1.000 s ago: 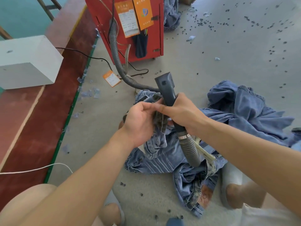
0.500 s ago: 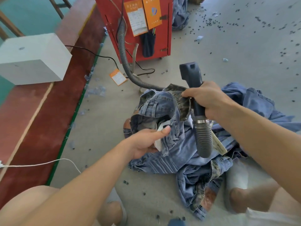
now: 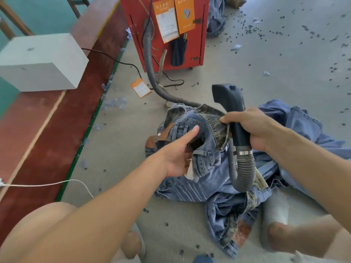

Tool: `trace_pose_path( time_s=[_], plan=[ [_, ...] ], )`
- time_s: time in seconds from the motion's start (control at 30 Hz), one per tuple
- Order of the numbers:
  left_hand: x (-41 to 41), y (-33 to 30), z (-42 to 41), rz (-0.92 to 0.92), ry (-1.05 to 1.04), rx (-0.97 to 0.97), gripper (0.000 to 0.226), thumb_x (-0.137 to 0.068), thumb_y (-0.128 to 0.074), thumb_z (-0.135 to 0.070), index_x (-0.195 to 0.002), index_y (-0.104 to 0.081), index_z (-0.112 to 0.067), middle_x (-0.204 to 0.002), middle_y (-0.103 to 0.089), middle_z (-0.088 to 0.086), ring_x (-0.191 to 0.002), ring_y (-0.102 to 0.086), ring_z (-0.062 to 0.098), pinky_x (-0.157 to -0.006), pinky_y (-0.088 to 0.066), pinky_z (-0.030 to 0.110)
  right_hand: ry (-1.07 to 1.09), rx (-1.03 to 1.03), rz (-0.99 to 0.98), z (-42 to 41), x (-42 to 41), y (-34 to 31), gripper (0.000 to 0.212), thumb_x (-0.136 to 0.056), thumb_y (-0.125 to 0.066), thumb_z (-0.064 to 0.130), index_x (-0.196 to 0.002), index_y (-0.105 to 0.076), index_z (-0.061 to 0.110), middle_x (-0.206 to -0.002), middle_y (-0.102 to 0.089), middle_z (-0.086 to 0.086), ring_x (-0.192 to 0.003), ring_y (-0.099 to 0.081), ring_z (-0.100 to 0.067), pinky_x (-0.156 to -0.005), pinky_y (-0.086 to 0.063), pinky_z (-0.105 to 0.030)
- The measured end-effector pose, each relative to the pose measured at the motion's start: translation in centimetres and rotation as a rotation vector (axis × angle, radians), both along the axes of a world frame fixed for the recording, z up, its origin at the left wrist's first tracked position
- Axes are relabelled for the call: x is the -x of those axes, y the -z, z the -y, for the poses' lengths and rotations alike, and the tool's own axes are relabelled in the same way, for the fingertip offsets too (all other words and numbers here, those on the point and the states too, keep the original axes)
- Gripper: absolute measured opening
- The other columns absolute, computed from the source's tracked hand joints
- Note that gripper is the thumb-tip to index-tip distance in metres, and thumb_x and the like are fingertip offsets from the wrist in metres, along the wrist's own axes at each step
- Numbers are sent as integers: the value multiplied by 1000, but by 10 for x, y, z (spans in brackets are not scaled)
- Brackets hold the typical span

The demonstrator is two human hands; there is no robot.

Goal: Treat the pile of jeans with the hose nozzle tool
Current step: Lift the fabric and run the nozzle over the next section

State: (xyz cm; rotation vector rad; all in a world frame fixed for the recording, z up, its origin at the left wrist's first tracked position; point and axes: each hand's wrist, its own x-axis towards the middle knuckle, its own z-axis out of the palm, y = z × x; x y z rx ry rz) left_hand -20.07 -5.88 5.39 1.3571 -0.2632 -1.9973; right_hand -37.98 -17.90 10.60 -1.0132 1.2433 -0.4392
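Sprawling on a grey concrete floor [image 3: 266, 88] littered with dark specks, the jeans pile [image 3: 218, 183] lies before a red machine [image 3: 165, 33], right hand [image 3: 252, 128] clutching nozzle [image 3: 230, 103] and waistband, left hand [image 3: 180, 154] loose-fingered, thumb out, against the denim.

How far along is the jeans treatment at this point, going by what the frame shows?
Done: nothing shows as finished, since treated and untreated denim look alike. In hand: the right hand grips the hose nozzle and pinches the raised waistband of one pair of jeans, while the left hand reaches into its opening. Left: the crumpled pile on the floor behind.
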Motion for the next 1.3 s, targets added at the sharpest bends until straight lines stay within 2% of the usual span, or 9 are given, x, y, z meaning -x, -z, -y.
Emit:
trace_pose_path(
  time_s=[0.17,0.27,0.43,0.6,0.67,0.77,0.87,1.07,1.3],
  plan=[
    [4,5,20,211,-440,157,19,-102,-61,-22,-88,-74,-16,-102,-76,7,-107,-69,32,-94,-56,44,-42,70,-72,0,-1,-4,16,-83,-80,4,-89,-65,5,-59,-59,-5,-49,-56,-15,-50,-52,-28],
    [-16,1,26,-5,-617,192,31,-106,-52,-24,-82,-71,-15,-88,-74,6,-82,-71,27,-68,-58,37,23,50,-60,2,2,-3,16,-83,-80,6,-86,-64,7,-59,-58,-4,-46,-56,-12,-47,-52,-26],
    [4,-3,10,-20,-134,219,48,-101,-61,-41,-138,-65,-11,-133,-69,13,-123,-65,33,-109,-50,51,16,80,-63,2,-2,-4,18,-83,-80,4,-90,-63,7,-56,-59,-3,-45,-56,-12,-45,-51,-26],
    [-28,-22,22,-65,-198,310,71,-103,-43,-61,-147,-55,-6,-145,-59,20,-136,-56,36,-117,-42,52,102,87,-26,7,-4,-7,16,-86,-76,1,-91,-61,4,-48,-55,-1,-38,-54,-13,-41,-48,-25],
    [-31,-24,18,-59,14,370,80,-94,-54,-67,-150,-51,-11,-146,-59,17,-137,-54,35,-118,-40,54,123,99,-26,10,-6,-9,15,-86,-76,2,-91,-62,5,-53,-56,-4,-38,-53,-13,-41,-48,-25],
    [-20,-15,9,438,493,339,76,-77,-85,-55,-140,-61,-21,-132,-70,-5,-123,-65,15,-117,-42,44,152,91,-34,13,-8,-10,16,-84,-77,2,-92,-63,4,-59,-58,-8,-38,-55,-13,-42,-49,-26],
    [-23,-12,8,642,446,314,53,-89,-75,-49,-136,-66,-26,-127,-71,-15,-118,-65,5,-119,-41,40,105,112,-52,15,-10,-9,18,-84,-79,3,-91,-62,4,-57,-59,-7,-40,-57,-14,-44,-51,-27],
    [-59,-28,6,69,1,419,55,-105,-44,-50,-139,-61,-11,-139,-64,19,-127,-63,38,-96,-57,54,-39,306,-105,28,2,-21,26,-91,-77,26,-107,-65,9,-89,-78,-13,-62,-72,-22,-58,-59,-33],
    [-58,-18,-5,-47,-246,350,82,-100,-24,-69,-141,-58,-7,-141,-62,21,-130,-60,37,-100,-55,53,-457,862,-545,15,38,-45,36,-85,-64,61,-100,-52,31,-62,-70,9,-51,-65,1,-52,-44,-29]
  ],
)
